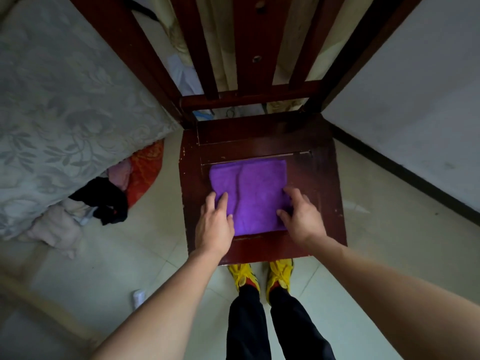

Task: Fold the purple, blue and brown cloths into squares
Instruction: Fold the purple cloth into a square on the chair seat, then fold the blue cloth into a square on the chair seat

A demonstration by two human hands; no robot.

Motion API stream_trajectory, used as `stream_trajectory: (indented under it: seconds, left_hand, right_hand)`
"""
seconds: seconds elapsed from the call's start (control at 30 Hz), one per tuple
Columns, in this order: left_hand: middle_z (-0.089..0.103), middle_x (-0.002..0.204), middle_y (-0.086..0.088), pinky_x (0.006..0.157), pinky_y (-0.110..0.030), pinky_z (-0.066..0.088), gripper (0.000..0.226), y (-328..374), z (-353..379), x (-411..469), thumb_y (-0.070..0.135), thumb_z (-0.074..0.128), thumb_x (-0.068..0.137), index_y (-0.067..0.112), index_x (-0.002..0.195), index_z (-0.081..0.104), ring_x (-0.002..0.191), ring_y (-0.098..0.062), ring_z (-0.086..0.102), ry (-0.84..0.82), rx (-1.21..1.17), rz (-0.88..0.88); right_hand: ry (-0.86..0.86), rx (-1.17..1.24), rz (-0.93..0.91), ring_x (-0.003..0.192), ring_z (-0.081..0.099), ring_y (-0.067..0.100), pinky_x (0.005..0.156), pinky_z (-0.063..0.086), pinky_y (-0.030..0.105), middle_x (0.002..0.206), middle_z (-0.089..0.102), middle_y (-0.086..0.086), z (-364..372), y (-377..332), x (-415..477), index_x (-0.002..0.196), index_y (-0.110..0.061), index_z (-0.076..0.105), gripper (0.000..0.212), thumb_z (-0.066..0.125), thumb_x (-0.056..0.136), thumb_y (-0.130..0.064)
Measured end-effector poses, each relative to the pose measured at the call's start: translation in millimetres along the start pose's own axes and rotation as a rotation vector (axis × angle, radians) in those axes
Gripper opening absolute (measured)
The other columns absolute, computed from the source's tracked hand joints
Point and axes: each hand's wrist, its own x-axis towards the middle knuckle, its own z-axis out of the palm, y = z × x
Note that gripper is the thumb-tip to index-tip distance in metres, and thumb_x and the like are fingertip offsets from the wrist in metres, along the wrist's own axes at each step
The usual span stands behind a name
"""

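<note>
A purple cloth [253,193] lies flat on the dark red wooden chair seat [319,183], roughly square, with a crease running down its left half. My left hand [214,222] rests palm down on the cloth's near left corner, fingers spread. On the near right corner, my right hand [298,216] has its fingers curled over the cloth's edge. Neither hand lifts the cloth. No blue or brown cloth is in view.
The chair back [249,94] rises at the far side. A bed with a grey floral cover [65,113] stands on the left, with loose clothes [104,198] on the tiled floor below it. A white wall [415,113] runs on the right. My yellow shoes [259,276] stand under the seat's front edge.
</note>
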Motion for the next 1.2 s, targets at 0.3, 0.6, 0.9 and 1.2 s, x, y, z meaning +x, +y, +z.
stream_trajectory:
  seconds: [0.3,0.6,0.9,1.2]
  left_hand:
    - [0.045,0.133,-0.007,0.087,-0.039,0.046,0.041,18.5,-38.1,-43.0,0.022,0.053,0.091,0.016,0.131,0.05,0.116,-0.029,0.05,-0.044,0.111,0.027]
    - [0.063,0.118,-0.008,0.088,-0.038,0.045,0.027,107.5,-92.9,-136.2,0.026,0.047,0.094,0.018,0.117,0.058,0.111,-0.032,0.057,-0.206,0.304,0.36]
    - [0.064,0.115,-0.009,0.086,-0.037,0.048,0.026,229.8,-95.4,-260.1,0.026,0.045,0.091,0.017,0.112,0.058,0.108,-0.032,0.058,-0.32,0.575,0.765]
    - [0.062,0.098,-0.008,0.075,-0.035,0.046,0.02,373.8,-3.5,-440.5,0.018,0.044,0.088,0.012,0.103,0.056,0.089,-0.031,0.057,-0.351,0.78,1.155]
  right_hand:
    - [0.001,-0.167,0.078,0.109,0.058,0.037,0.085,0.047,0.04,0.121,0.052,0.012,-43.4,9.4,-48.1,0.14,-0.026,0.039,0.055,0.057,0.088,-0.029]
    - [0.187,-0.12,0.227,0.109,0.058,0.03,0.085,0.048,0.037,0.118,0.059,0.007,-119.1,24.0,-188.1,0.123,-0.02,0.057,0.035,0.052,0.091,-0.035]
    - [0.376,0.044,0.478,0.114,0.056,0.028,0.089,0.045,0.034,0.127,0.057,0.005,-148.7,104.4,-381.2,0.125,-0.022,0.056,0.034,0.048,0.094,-0.034]
    - [0.581,0.249,0.763,0.113,0.057,0.029,0.089,0.045,0.034,0.126,0.057,0.004,-151.7,258.7,-585.9,0.122,-0.024,0.057,0.032,0.048,0.093,-0.033]
